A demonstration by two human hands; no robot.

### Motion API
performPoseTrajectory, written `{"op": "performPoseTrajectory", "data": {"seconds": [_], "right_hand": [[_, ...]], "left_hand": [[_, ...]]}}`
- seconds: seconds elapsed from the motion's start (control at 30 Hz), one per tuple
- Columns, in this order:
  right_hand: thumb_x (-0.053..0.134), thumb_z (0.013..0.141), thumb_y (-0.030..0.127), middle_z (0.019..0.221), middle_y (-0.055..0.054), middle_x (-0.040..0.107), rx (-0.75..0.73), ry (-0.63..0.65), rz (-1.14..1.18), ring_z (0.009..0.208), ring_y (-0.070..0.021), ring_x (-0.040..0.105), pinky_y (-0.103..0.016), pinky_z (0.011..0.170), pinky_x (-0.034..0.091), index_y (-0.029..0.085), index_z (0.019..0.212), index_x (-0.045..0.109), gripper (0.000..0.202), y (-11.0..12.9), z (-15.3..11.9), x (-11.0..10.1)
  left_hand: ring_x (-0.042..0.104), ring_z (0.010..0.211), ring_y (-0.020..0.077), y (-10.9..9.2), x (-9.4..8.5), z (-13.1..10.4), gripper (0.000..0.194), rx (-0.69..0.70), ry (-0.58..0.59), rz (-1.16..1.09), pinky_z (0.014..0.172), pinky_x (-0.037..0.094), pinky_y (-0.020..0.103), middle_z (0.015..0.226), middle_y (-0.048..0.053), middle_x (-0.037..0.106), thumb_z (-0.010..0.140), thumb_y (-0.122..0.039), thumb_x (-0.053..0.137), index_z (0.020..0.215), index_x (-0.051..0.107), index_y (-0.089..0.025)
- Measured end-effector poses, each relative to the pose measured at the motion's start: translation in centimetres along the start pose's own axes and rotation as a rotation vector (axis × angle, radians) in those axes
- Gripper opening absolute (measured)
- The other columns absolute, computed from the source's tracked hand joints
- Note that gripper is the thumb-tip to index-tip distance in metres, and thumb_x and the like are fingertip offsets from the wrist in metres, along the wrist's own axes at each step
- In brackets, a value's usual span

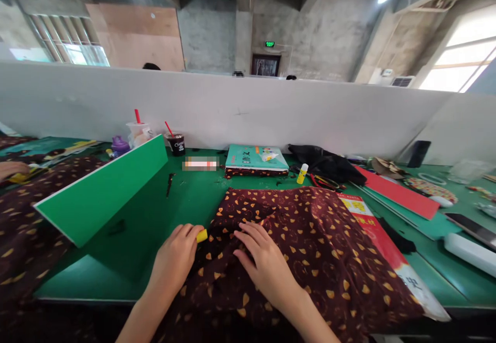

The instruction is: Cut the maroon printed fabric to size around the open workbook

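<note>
A dark brown cloth with a yellow-orange leaf-like pattern lies wrinkled over the front of the green table and hangs past its edge. My left hand is closed at the cloth's left side, gripping a small yellow piece whose far end sticks out past the fingertips. The rest of that piece is hidden in the fingers. To its right, my right hand rests on the cloth with fingers stretched and slightly apart, holding nothing visible. Under the cloth's right side, a red and white book shows in part.
A green board stands tilted at left, before drink cups. Behind the cloth are a teal book, a yellow glue stick and a black bag. Another person's hand shows at far left. A white partition runs behind.
</note>
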State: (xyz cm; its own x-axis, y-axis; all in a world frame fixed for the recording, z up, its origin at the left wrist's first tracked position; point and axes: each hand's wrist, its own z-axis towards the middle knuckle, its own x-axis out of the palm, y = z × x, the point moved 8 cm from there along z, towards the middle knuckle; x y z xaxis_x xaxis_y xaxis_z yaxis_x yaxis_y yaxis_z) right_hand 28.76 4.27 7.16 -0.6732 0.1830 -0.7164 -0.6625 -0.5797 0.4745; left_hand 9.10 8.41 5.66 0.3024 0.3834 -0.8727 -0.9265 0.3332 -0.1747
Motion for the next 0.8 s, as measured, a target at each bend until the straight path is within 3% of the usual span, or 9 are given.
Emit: {"op": "performPoseTrajectory", "data": {"seconds": [0.07, 0.17, 0.27, 0.33, 0.43, 0.53, 0.63, 0.73, 0.8], "right_hand": [[0.059, 0.092, 0.013, 0.129, -0.012, 0.065, 0.006, -0.048, 0.036, 0.125, -0.0275, 0.056, -0.047, 0.109, 0.047, 0.015, 0.123, 0.066, 0.032, -0.1, -0.1, -0.5], [0.056, 0.092, 0.011, 0.125, -0.012, 0.066, 0.022, -0.089, 0.187, 0.119, -0.0244, 0.058, -0.042, 0.104, 0.051, 0.017, 0.128, 0.062, 0.036, 0.0, -0.2, -0.6], [0.061, 0.090, 0.016, 0.122, -0.010, 0.067, 0.086, -0.089, 0.385, 0.104, -0.0208, 0.065, -0.036, 0.092, 0.057, 0.021, 0.140, 0.051, 0.051, 0.2, -0.1, 0.0], [0.062, 0.090, 0.019, 0.113, -0.006, 0.070, 0.129, -0.119, 0.479, 0.093, -0.0185, 0.068, -0.032, 0.084, 0.058, 0.023, 0.134, 0.056, 0.044, 0.5, 0.0, -0.2], [0.060, 0.091, 0.020, 0.098, -0.003, 0.072, 0.129, -0.166, 0.512, 0.089, -0.0174, 0.068, -0.027, 0.080, 0.056, 0.023, 0.111, 0.067, 0.022, 1.2, -0.1, -2.1], [0.058, 0.093, 0.023, 0.099, -0.003, 0.072, 0.069, -0.101, 0.411, 0.088, -0.0171, 0.068, -0.028, 0.080, 0.055, 0.024, 0.111, 0.069, 0.021, 0.0, 0.7, -5.6], [0.055, 0.093, 0.025, 0.105, -0.004, 0.073, 0.115, -0.146, 0.072, 0.096, -0.0189, 0.068, -0.031, 0.087, 0.053, 0.025, 0.111, 0.071, 0.025, -6.4, 3.3, -11.9], [0.053, 0.090, 0.021, 0.107, -0.008, 0.074, 0.309, -0.237, -0.214, 0.092, -0.0215, 0.068, -0.035, 0.088, 0.053, 0.019, 0.112, 0.072, 0.029, -16.2, 6.8, -18.4], [0.055, 0.089, 0.019, 0.100, -0.010, 0.074, 0.392, -0.253, -0.287, 0.084, -0.0221, 0.068, -0.039, 0.086, 0.053, 0.015, 0.113, 0.071, 0.029, -22.0, 9.1, -21.1]], "left_hand": [[0.066, 0.093, 0.0266, -0.4, 0.3, 0.3, 0.026, -0.015, -0.003, -0.029, 0.080, 0.052, 0.039, 0.095, 0.005, 0.070, 0.093, -0.021, 0.041, 0.098, 0.066, -0.023], [0.068, 0.086, 0.0228, -1.4, -0.8, 0.7, 0.020, -0.017, -0.102, -0.150, 0.077, 0.052, 0.034, 0.093, 0.003, 0.070, 0.094, -0.027, 0.045, 0.094, 0.064, -0.024], [0.069, 0.079, 0.0167, -4.2, -3.1, 0.7, 0.013, 0.077, -0.207, -0.314, 0.073, 0.053, 0.026, 0.088, -0.001, 0.070, 0.095, -0.026, 0.049, 0.093, 0.062, -0.025], [0.069, 0.075, 0.0138, -6.6, -4.7, 0.4, 0.009, 0.153, -0.256, -0.393, 0.071, 0.054, 0.022, 0.084, -0.002, 0.070, 0.095, -0.025, 0.052, 0.091, 0.060, -0.025], [0.070, 0.073, 0.0123, -9.1, -6.2, -0.3, 0.007, 0.206, -0.301, -0.443, 0.071, 0.055, 0.019, 0.083, -0.003, 0.070, 0.096, -0.025, 0.053, 0.091, 0.058, -0.026], [0.073, 0.080, 0.0139, -9.9, -4.8, -0.7, 0.012, 0.198, -0.210, -0.440, 0.073, 0.059, 0.022, 0.092, -0.002, 0.074, 0.098, -0.030, 0.052, 0.108, 0.057, -0.027], [0.072, 0.097, 0.0201, -10.5, -2.1, -1.5, 0.027, 0.264, -0.083, -0.332, 0.083, 0.063, 0.034, 0.108, 0.001, 0.074, 0.096, -0.035, 0.056, 0.121, 0.055, -0.029], [0.070, 0.105, 0.0236, -10.5, -0.4, -2.5, 0.030, 0.339, -0.063, -0.219, 0.089, 0.062, 0.042, 0.116, 0.003, 0.072, 0.095, -0.031, 0.057, 0.124, 0.056, -0.028], [0.070, 0.105, 0.0227, -10.1, 0.0, -2.8, 0.030, 0.348, -0.074, -0.196, 0.089, 0.062, 0.040, 0.117, 0.004, 0.072, 0.096, -0.027, 0.054, 0.125, 0.056, -0.027]]}}
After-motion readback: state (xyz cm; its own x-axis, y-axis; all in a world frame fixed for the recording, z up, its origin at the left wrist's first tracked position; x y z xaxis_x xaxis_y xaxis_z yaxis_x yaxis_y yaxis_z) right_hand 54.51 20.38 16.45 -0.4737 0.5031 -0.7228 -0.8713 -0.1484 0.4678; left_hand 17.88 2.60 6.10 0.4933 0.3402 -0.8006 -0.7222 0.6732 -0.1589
